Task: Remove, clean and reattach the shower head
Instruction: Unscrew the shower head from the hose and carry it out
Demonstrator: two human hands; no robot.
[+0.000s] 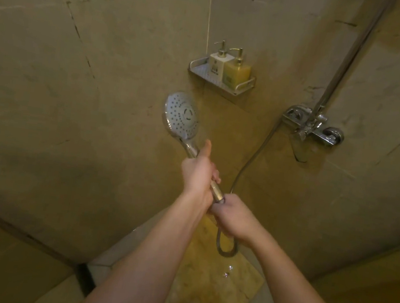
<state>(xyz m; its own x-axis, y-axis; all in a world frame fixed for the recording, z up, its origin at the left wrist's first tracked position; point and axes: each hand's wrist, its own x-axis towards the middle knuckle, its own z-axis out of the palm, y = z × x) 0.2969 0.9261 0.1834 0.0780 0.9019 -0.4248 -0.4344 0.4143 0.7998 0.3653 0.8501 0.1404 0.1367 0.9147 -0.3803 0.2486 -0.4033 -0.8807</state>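
Note:
A chrome hand shower head (180,114) with a round white spray face points up and left, in front of the wall. My left hand (197,171) grips its handle, thumb stretched along it. My right hand (229,216) grips the hose nut at the handle's lower end. The metal hose (253,158) loops below my right hand and runs up to the chrome mixer tap (312,124) on the right wall.
A corner shelf (199,73) holds two pump bottles, one white (217,62) and one yellow (237,73). A chrome riser pipe (348,59) climbs from the tap. The wet tiled floor (214,276) lies below my arms.

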